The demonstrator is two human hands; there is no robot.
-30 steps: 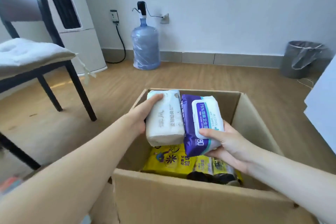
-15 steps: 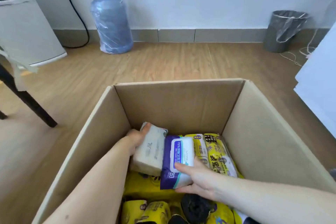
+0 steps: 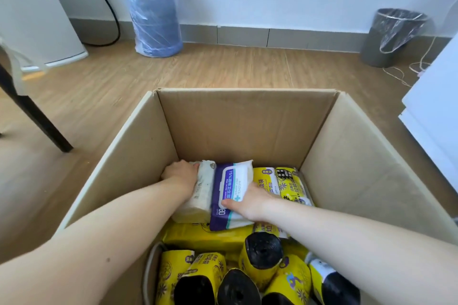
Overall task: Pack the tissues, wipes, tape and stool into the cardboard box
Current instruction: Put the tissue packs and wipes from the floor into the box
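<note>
Both my arms reach into the open cardboard box (image 3: 245, 121). My left hand (image 3: 179, 173) grips a white tissue pack (image 3: 202, 195) at the box's far left corner. My right hand (image 3: 250, 199) lies on a purple-and-white wipes pack (image 3: 231, 187) right beside the tissues, thumb on its label, fingers curled over its right edge. Both packs rest on yellow packages low in the box. No tape or stool is in view.
Yellow-wrapped rolls of black bags (image 3: 260, 252) fill the near part of the box. On the wooden floor behind stand a blue water bottle (image 3: 152, 10), a grey bin (image 3: 391, 37) and a black chair leg (image 3: 37, 116). White boards (image 3: 436, 106) lean at the right.
Both hands lowered the tissue pack and wipes pack from above the box down into its far left corner, onto the yellow packages. The camera tilted down over the box.
</note>
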